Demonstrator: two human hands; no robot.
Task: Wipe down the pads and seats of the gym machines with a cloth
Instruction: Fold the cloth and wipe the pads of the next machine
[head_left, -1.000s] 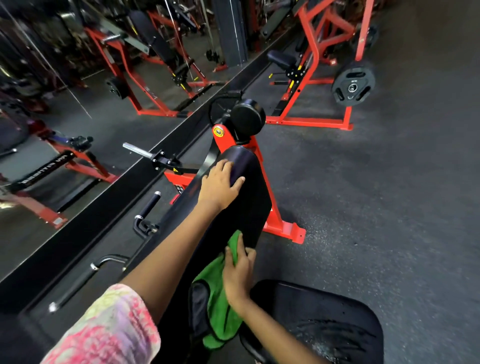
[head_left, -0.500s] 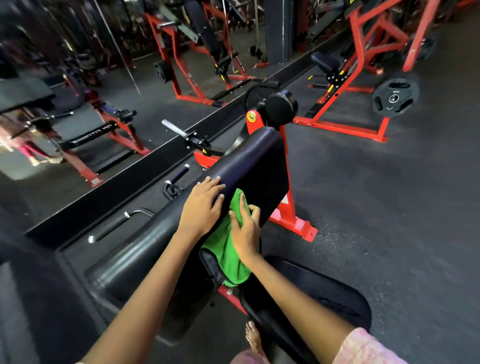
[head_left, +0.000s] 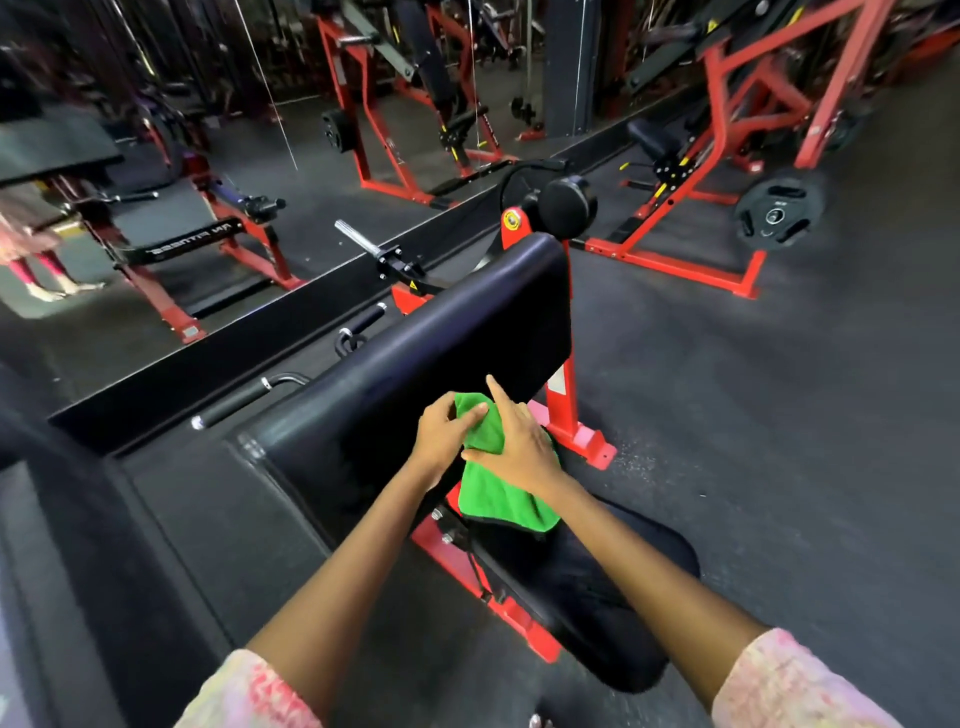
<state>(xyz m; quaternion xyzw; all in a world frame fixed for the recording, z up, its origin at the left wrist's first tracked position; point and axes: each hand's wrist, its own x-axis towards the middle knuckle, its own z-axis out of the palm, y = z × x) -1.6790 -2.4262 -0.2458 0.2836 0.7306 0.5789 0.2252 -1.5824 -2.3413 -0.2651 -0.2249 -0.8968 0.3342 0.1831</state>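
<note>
Both hands meet on the green cloth (head_left: 493, 493) at the lower edge of the black arm pad (head_left: 415, 374).

From my remote seat I see the left hand (head_left: 444, 439) with its fingers curled over the top corner of the cloth, pinching it. My right hand (head_left: 519, 447) lies on the cloth from the other side; its thumb tucks under the fold and grips it, while the index finger points straight up against the pad. The cloth hangs down from the hands, and its bottom edge reaches the black seat (head_left: 597, 597) below. The pad is tilted and sits on a red frame (head_left: 569, 410). Behind the machine a weight plate (head_left: 776, 213) hangs on another red machine. Pink patterned sleeves show at both forearms.
</note>
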